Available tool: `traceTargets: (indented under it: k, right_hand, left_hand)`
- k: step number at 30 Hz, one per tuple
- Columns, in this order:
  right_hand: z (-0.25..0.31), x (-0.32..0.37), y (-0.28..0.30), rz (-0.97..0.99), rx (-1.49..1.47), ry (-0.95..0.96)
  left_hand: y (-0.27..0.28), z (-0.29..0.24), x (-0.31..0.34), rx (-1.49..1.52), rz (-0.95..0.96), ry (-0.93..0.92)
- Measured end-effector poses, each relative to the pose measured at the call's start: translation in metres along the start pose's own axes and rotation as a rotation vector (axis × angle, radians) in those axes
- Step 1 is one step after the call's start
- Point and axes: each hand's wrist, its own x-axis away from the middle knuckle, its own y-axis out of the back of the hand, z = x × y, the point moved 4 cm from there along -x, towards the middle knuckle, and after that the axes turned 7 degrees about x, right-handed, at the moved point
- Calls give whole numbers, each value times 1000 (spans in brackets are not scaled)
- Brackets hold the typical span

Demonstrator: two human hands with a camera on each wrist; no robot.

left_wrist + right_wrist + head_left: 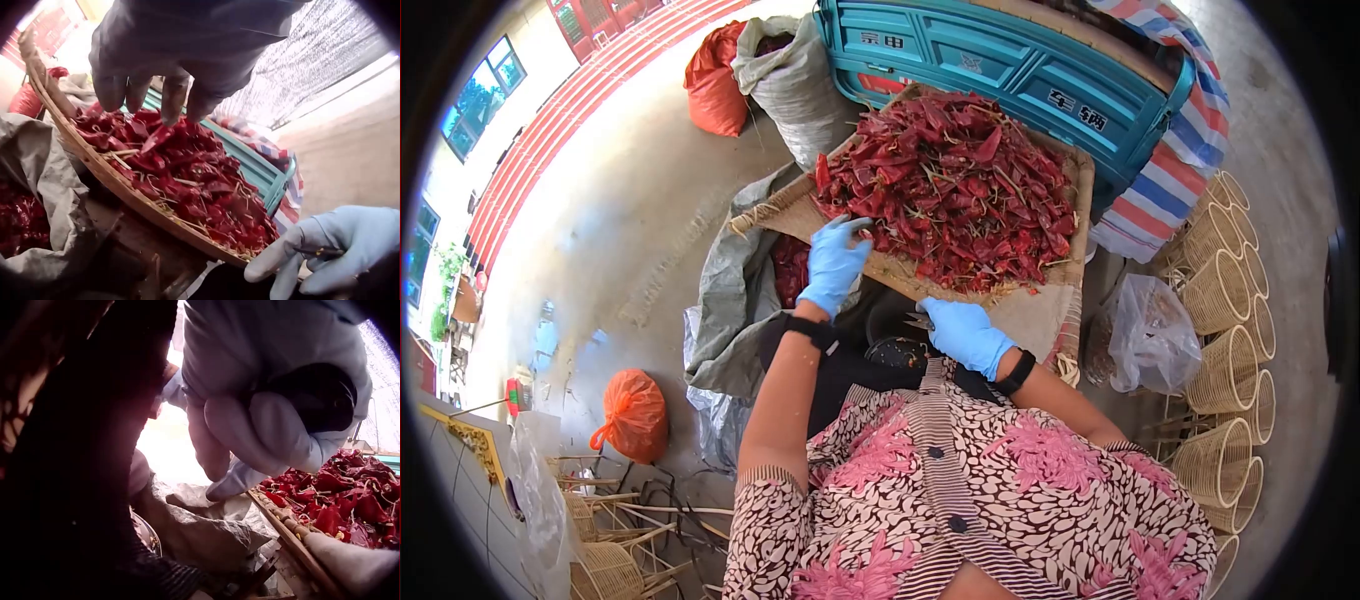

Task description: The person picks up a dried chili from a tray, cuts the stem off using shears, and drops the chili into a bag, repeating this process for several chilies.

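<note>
A large heap of dried red chili peppers [960, 180] lies on a woven tray [1040, 310] in front of the person. At the tray's near left edge is the blue-gloved left hand [836, 265]. In the left wrist view its fingers [172, 109] point down at the peppers, spread apart, with nothing gripped between them. Close to the tray's near edge, the blue-gloved right hand [965, 335] grips a slim black-handled tool [312, 397]. The tool's dark handle lies within the curled fingers in the right wrist view; its working end is mostly hidden.
An open grey sack [735, 290] with red peppers stands left of the tray. Behind are a teal cart [1000, 60], a white sack [795, 90] and a red sack [717, 80]. Several wicker stools [1215, 290] line the right, near a clear plastic bag [1155, 335]. An orange bag [635, 415] sits left.
</note>
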Motion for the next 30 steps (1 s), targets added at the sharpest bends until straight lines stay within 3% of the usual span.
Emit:
traceTargets:
  k: [2,4,8,10,11,15,20,26,30]
  right_hand:
    - [5,4,4,25,-38,4]
    - [7,5,6,39,-61,47]
    - [9,5,4,-135,-173,127]
    - [5,4,15,-175,-281,68]
    - [1,3,17,-188,-361,20]
    - [-13,0,27,-328,-946,-123]
    - [-26,-8,42,-346,-1394,-227]
    - [-24,-9,51,-380,-1488,-139]
    - [-28,-2,54,-254,-1597,-184]
  left_hand:
    - [-19,-19,-14,-167,86,-21]
    - [-39,-10,-33,-219,173,73]
    - [-54,6,-58,-253,319,230]
    - [-49,5,-60,-228,324,215]
    - [-46,1,-55,-227,224,167]
    - [-14,-39,-26,-180,-38,-217]
    - [-1,-72,9,-107,-23,-269]
    - [-16,-105,41,217,21,-306]
    - [-19,-106,46,369,105,-207]
